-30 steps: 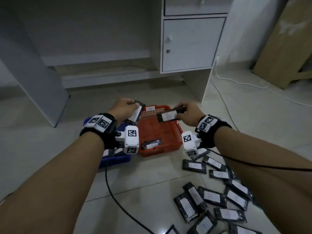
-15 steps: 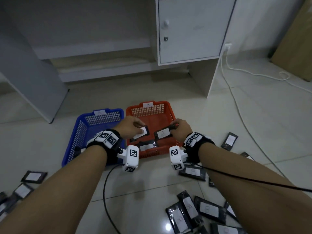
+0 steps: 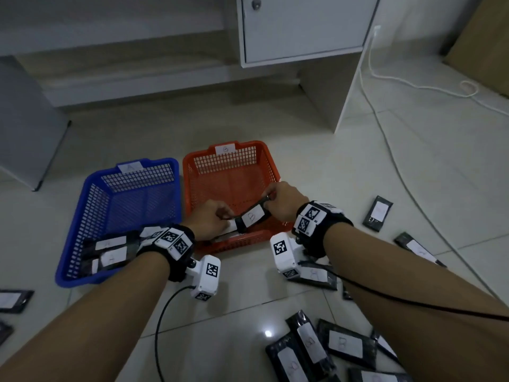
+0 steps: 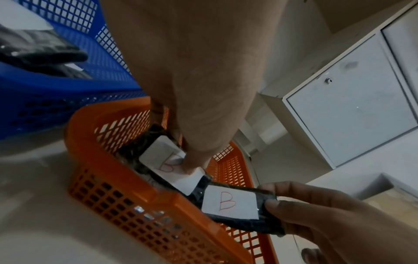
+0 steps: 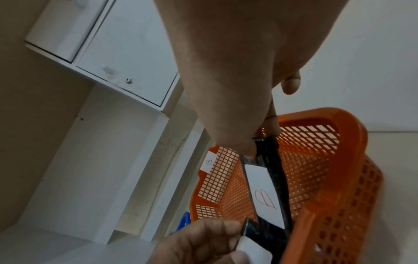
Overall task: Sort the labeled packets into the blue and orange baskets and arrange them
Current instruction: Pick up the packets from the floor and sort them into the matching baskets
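Both hands are low over the near end of the orange basket (image 3: 271, 172), which carries a B tag on its far wall. My left hand (image 3: 212, 220) pinches a black packet with a white B label (image 4: 167, 160) down inside the basket. My right hand (image 3: 281, 201) pinches a second black B packet (image 3: 252, 217) by its end, its other end overlapping the left one (image 4: 230, 201). To the left stands the blue basket (image 3: 132, 172), tagged A, with several labeled packets (image 3: 110, 252) at its near end.
Several loose black packets lie on the tile floor at the lower right (image 3: 341, 346), one to the right (image 3: 378, 213), and others at the left edge (image 3: 12, 299). A white cabinet (image 3: 303, 26) stands behind the baskets. A white cable (image 3: 385, 78) runs along the floor.
Both hands have come down from above the baskets into the near end of the orange basket, each still holding its packet. The head view has tilted downward.
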